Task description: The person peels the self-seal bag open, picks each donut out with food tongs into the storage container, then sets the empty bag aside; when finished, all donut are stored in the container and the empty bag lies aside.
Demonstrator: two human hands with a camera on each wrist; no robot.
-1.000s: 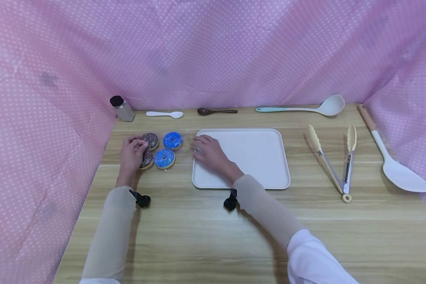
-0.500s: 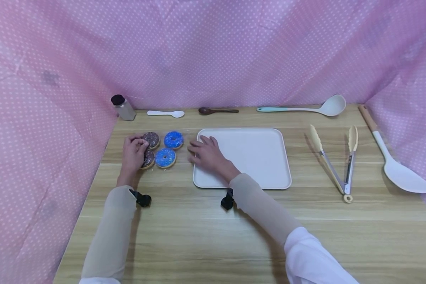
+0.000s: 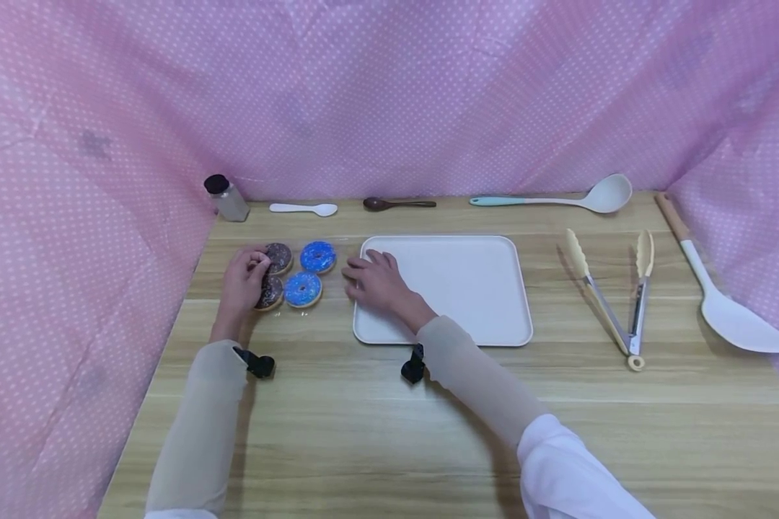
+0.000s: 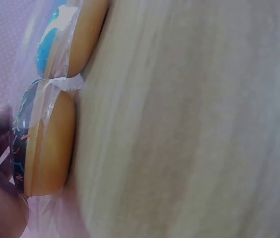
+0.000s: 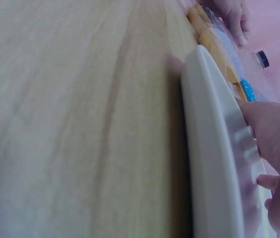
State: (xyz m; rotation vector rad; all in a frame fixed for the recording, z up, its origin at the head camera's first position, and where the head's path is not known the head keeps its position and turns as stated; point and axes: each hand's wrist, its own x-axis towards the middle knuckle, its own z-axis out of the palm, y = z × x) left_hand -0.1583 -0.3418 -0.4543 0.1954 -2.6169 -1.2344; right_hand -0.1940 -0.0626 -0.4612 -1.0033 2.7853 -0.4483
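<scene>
Bare table (image 3: 389,425) near edge; tray (image 3: 467,288) centre, tongs (image 3: 613,295) right block.

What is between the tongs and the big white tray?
Nothing but bare wooden table lies between the tongs and the tray, as the head view shows.

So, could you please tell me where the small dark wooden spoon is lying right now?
In the head view the small dark wooden spoon lies at the table's far edge, between the white plastic spoon and the teal-handled ladle.
</scene>
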